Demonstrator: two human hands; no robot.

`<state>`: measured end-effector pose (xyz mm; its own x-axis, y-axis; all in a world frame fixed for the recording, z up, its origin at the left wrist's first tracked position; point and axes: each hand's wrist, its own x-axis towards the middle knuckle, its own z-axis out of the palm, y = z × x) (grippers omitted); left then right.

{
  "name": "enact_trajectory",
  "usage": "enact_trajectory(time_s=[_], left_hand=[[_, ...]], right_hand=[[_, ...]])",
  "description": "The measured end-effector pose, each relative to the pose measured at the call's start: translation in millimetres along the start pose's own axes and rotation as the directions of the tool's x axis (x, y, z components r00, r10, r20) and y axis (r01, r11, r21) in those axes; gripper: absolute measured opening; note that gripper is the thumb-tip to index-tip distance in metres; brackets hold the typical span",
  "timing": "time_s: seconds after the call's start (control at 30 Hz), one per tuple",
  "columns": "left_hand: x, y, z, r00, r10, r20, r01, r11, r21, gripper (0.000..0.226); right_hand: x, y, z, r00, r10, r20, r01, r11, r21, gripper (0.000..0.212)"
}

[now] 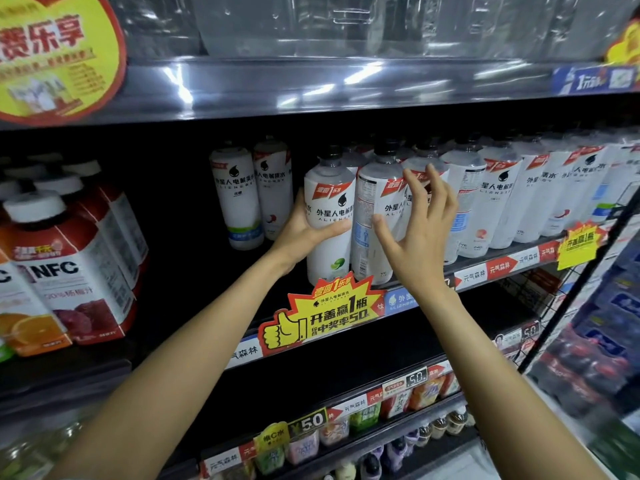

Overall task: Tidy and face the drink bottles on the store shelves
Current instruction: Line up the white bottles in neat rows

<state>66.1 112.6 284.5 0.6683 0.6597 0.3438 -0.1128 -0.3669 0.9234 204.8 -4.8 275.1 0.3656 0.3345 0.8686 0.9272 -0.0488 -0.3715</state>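
Head cam is looking at a store shelf (485, 268) full of white-labelled drink bottles. Left hand (304, 230) is wrapped around a lime bottle (329, 220) standing at the front edge of the shelf, thumb across the label, fingers behind it, so that's a proper grip. Label faces forward. Right beside it, touching or nearly so, stands a second bottle (374, 216) turned so its barcode side partly faces out. Right hand (419, 230) is up in front of that one with fingers spread and straight, not gripping anything; can't tell if the fingertips actually touch the bottles behind.

Further right along the front edge runs a packed row (502, 199) of the same brand, labels mostly outward. Toward the back of the shelf, left of the held bottle, two bottles (252, 192) stand on their own with a dark gap around them. At the left end sit red NFC juice cartons (69, 271). A yellow promo tag (329, 313) hangs off the front edge just below the lime bottle, and small drinks (346, 434) fill the shelf underneath.
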Motion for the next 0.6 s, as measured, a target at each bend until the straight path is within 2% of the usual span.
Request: enact_trajectory(time_s=[0.13, 0.3, 0.4, 0.5, 0.6], left_hand=[[-2.0, 0.7, 7.1, 1.000, -0.001, -0.015, 0.001, 1.000, -0.019, 0.095], [-7.7, 6.4, 8.1, 1.000, -0.018, -0.006, 0.018, 0.997, 0.068, 0.090], [-14.9, 9.8, 2.2, 1.000, 0.019, 0.001, -0.019, 0.956, 0.292, 0.100], [-22.9, 8.0, 1.0, 0.994, 0.085, -0.070, -0.025, 0.795, 0.607, 0.099], [-23.5, 8.5, 5.6, 0.986, 0.131, -0.102, -0.027, 0.730, 0.683, 0.097]], right_hand=[[0.9, 1.5, -1.7, 1.000, -0.002, 0.001, 0.002, 1.000, -0.016, 0.063], [0.6, 2.2, -2.3, 1.000, -0.006, 0.001, 0.006, 0.999, -0.038, 0.063], [-0.7, 3.8, -4.1, 1.000, 0.004, 0.023, -0.003, 0.999, -0.039, 0.065], [-0.9, 6.3, -5.5, 0.999, 0.020, 0.051, -0.019, 0.999, -0.034, 0.066], [-1.1, 6.0, -5.9, 0.998, 0.013, 0.067, -0.012, 1.000, -0.018, 0.067]])
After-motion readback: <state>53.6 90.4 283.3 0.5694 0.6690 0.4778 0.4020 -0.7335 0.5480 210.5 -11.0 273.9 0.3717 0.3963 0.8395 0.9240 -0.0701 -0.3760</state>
